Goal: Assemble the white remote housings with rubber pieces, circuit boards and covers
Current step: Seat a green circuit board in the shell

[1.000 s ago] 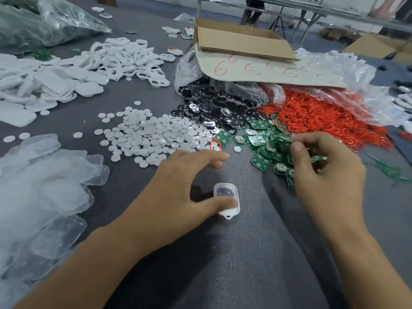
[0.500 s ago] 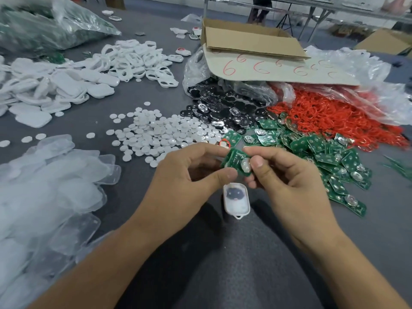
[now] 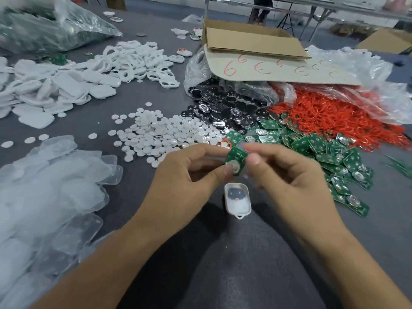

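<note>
Pinching the circuit board (image 3: 235, 160) between thumb and forefinger, the left hand (image 3: 178, 181) holds it above the white housing (image 3: 237, 206), which lies just to the near side of the fingertips, long axis pointing toward the person, rubber piece (image 3: 235, 194) seated inside. The right hand (image 3: 287, 181) curls beside the board, blurred; its grip cannot be determined

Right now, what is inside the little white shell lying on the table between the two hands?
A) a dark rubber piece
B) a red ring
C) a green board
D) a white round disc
A: the white housing has a dark rubber piece sitting in it, while the green circuit board is above it, pinched by the left hand.
</note>
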{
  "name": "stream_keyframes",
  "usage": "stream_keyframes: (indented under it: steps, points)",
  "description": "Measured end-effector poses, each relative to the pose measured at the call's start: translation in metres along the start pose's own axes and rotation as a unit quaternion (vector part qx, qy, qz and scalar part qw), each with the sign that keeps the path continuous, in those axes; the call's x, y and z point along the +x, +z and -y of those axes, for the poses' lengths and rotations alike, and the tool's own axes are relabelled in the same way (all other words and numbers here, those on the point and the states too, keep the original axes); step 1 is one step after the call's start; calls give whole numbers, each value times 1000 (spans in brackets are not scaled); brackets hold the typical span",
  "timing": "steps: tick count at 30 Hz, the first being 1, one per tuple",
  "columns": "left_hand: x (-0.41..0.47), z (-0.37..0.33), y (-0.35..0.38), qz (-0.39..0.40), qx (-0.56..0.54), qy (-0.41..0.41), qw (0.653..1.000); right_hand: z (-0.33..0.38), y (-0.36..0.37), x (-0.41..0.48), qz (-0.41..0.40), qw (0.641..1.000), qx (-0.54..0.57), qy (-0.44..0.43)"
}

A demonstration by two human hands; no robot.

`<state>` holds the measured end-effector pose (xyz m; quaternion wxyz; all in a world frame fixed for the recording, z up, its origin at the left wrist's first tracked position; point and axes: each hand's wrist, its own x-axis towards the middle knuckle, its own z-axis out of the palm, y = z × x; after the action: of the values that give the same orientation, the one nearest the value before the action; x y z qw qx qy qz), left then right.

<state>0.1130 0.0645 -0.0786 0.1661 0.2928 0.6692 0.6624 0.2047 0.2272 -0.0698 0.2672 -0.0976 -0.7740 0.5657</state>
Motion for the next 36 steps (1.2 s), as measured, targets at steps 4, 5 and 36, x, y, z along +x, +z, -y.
stream_keyframes:
  steps: [4, 5, 36]
  points:
    - [-1, -2, 0, 31, -9, -1, 999, -2, 1, 0, 16, 992, 114, 58]
    - [-1, -2, 1, 34, -10, -1, 999, -2, -1, 0, 27, 988, 137, 69]
    - [-6, -1, -7, 112, 335, 29, 935, 1, -15, 2, 157, 980, 4, 125]
